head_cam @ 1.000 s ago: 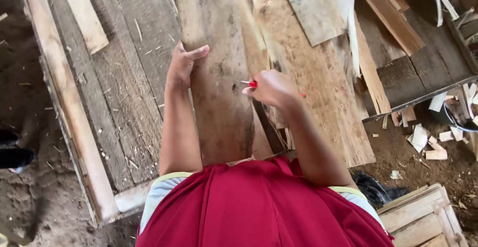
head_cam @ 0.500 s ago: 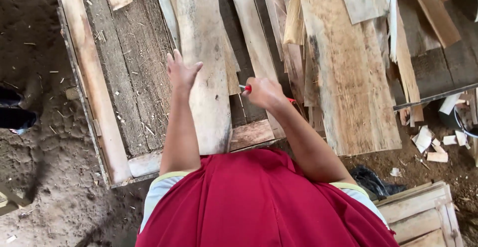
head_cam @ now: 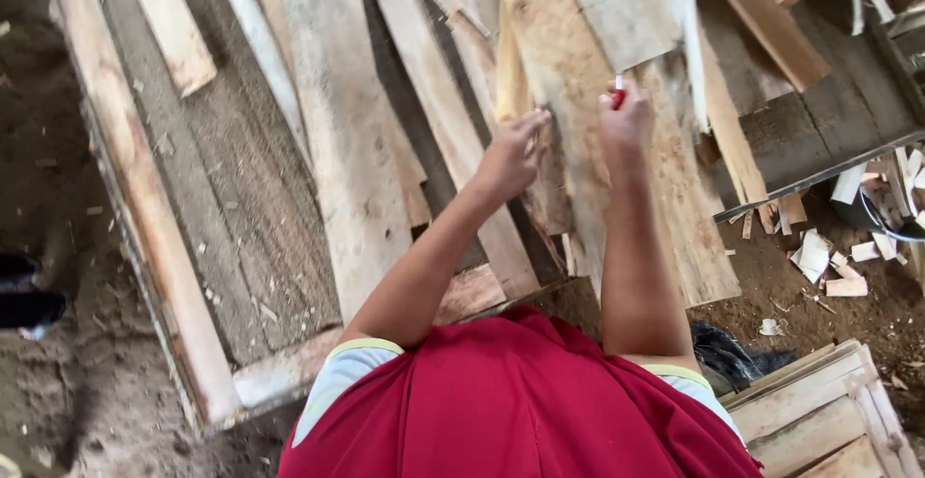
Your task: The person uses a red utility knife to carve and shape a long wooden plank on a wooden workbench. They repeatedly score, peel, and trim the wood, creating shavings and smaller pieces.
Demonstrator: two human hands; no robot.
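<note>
Curled around a small red tool, the right hand shows only a red body and a pale tip poking above the knuckles; what kind of tool it is cannot be made out, since the fingers cover most of it. Just to its left, the left hand bends its fingers onto the upper edge of a thin, yellowish sliver of wood, though whether they pinch it or merely rest on it is hidden by the knuckles. Both hands sit over a broad, rough-sawn plank, pale tan with a fibrous, splintery face, whose near end juts past the platform edge. Left of the hands lie a narrower pale board and a wide grey weathered plank, flat and overlapping. Farther left, a long smooth beam borders the stack beside bare dirt. Below the hands, a red shirt blocks the near ground. Right of the grip, small offcut chips are scattered on the soil, and a slatted wooden crate is cut off by the corner. Upper boards run out of view.
</note>
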